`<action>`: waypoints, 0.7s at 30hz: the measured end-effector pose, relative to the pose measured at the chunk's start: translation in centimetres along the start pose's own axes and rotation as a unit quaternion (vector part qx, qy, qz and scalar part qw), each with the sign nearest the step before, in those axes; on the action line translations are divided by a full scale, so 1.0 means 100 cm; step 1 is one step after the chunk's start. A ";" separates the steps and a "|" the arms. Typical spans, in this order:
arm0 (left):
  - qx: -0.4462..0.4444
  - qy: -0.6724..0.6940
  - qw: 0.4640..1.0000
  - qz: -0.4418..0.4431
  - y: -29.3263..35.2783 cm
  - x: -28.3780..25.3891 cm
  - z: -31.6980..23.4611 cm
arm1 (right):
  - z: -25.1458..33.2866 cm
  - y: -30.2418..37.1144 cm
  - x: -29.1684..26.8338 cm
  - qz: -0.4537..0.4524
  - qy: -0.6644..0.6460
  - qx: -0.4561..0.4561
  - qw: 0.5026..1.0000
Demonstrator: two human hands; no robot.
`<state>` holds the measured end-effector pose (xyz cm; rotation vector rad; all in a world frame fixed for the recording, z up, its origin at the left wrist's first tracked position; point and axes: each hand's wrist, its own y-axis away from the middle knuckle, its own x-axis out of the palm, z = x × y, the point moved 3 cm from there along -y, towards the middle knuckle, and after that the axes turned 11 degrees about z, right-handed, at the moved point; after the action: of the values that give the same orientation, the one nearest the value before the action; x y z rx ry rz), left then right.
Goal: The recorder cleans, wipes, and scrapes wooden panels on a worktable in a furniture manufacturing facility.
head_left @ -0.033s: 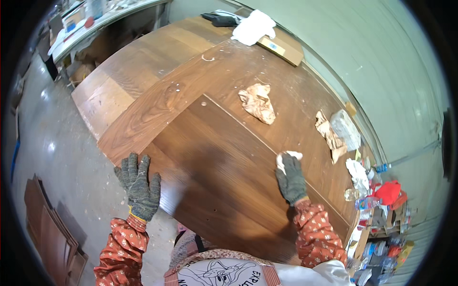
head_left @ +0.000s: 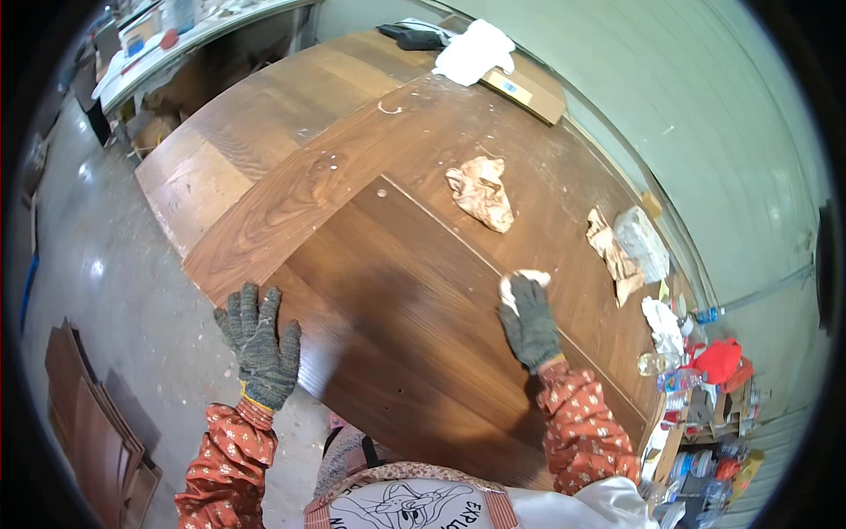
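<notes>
A brown wood-grain panel (head_left: 397, 256) lies flat on a larger wood-grain work surface in front of me. My left hand (head_left: 262, 348), in a dark grey knitted glove, rests at the near left edge of the panel with its fingers spread and nothing held. My right hand (head_left: 530, 328), gloved the same way, presses a bunched white cloth (head_left: 526, 282) against the panel's far long edge. Most of the cloth is hidden under those fingers. A small round mark (head_left: 382, 192) shows at the panel's far corner.
Beyond the panel lie a crumpled tan cloth (head_left: 482, 194), another tan cloth (head_left: 614, 256) and a plastic-wrapped block (head_left: 641, 242). White cloth (head_left: 474, 53) and a cardboard box (head_left: 529, 93) sit at the back. Bottles (head_left: 679, 379) crowd the right; brown boards (head_left: 88, 406) stand at lower left.
My right hand and the white cloth have slid a little up and left along the panel's edge. My left hand keeps its place on the panel; the view has shifted slightly.
</notes>
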<state>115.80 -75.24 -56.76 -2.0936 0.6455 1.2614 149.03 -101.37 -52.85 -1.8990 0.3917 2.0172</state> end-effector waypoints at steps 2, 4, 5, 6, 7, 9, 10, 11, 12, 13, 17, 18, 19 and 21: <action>-0.006 0.006 1.000 0.001 0.000 -0.001 -0.001 | 0.022 -0.056 0.012 -0.013 0.015 -0.055 0.998; -0.011 0.010 1.000 0.016 0.002 0.001 0.004 | 0.058 -0.121 0.022 -0.008 0.010 -0.109 0.994; 0.004 0.007 1.000 0.001 0.005 0.006 0.008 | 0.079 -0.151 0.019 -0.012 0.001 -0.141 0.990; 0.007 0.005 1.000 -0.003 0.006 0.007 0.008 | 0.089 -0.181 0.033 -0.031 -0.001 -0.138 0.990; 0.009 0.009 1.000 0.000 0.006 0.007 0.007 | 0.099 -0.210 0.047 -0.052 -0.003 -0.134 0.990; 0.014 0.017 1.000 0.003 0.003 0.009 0.005 | 0.125 -0.253 0.035 -0.010 -0.051 -0.098 0.994; 0.016 0.017 1.000 0.000 0.001 0.008 0.005 | 0.130 -0.267 0.038 -0.014 -0.051 -0.098 0.994; 0.017 0.018 1.000 0.003 -0.001 0.008 0.004 | 0.130 -0.279 0.043 0.000 -0.066 -0.072 0.995; 0.011 0.019 1.000 0.010 0.003 0.006 0.005 | 0.134 -0.282 0.047 0.020 -0.082 -0.049 0.995; 0.007 0.021 1.000 0.010 0.004 0.006 0.005 | 0.130 -0.277 0.043 -0.005 -0.112 -0.079 0.991; 0.020 0.053 0.998 -0.008 -0.005 0.004 -0.001 | 0.091 -0.222 0.026 -0.045 -0.118 -0.091 0.988; 0.016 0.044 0.999 -0.009 -0.002 -0.002 0.004 | 0.086 -0.209 0.040 -0.070 -0.078 -0.099 0.990; 0.004 0.045 0.999 -0.006 0.001 0.001 0.011 | 0.086 -0.190 0.038 -0.036 -0.090 -0.090 0.991; -0.004 0.055 0.998 0.001 0.001 0.004 0.012 | 0.076 -0.158 0.027 0.000 -0.091 -0.079 0.993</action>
<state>115.13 -74.52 -57.56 -2.1808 0.6915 1.1571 148.81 -83.73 -54.47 -1.7812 0.1888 2.2571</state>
